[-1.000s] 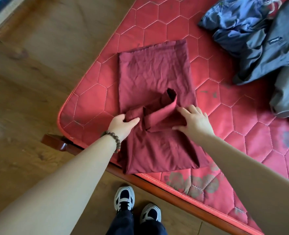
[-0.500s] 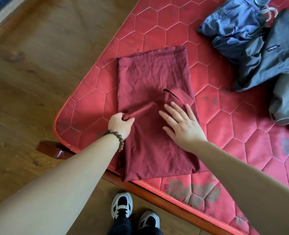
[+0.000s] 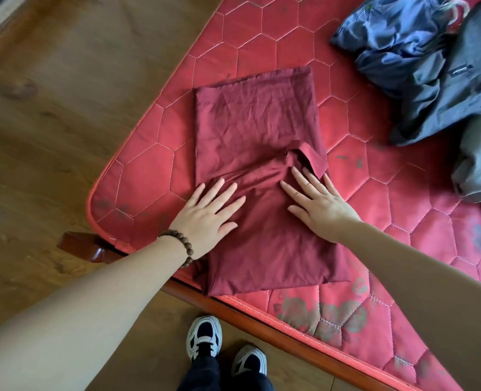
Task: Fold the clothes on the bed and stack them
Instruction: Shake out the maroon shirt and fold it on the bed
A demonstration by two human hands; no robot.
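Maroon garment (image 3: 256, 131), partly folded into a long rectangle with one sleeve turned across, lies flat at the bed corner; unfolded blue (image 3: 388, 40) and grey clothes (image 3: 459, 88) heaped at two o'clock.

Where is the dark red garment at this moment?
In the head view the dark red garment lies flat at the mattress corner, under the left hand and right hand.

Both forearms are bare, with no sleeves in view. The left hand (image 3: 205, 218) has a bracelet of round brown wooden beads (image 3: 180, 245) around its wrist; the right hand (image 3: 318, 206) wears nothing. At the near edge, dark trouser legs (image 3: 228, 375) end in white sneakers with dark panels (image 3: 204, 338).
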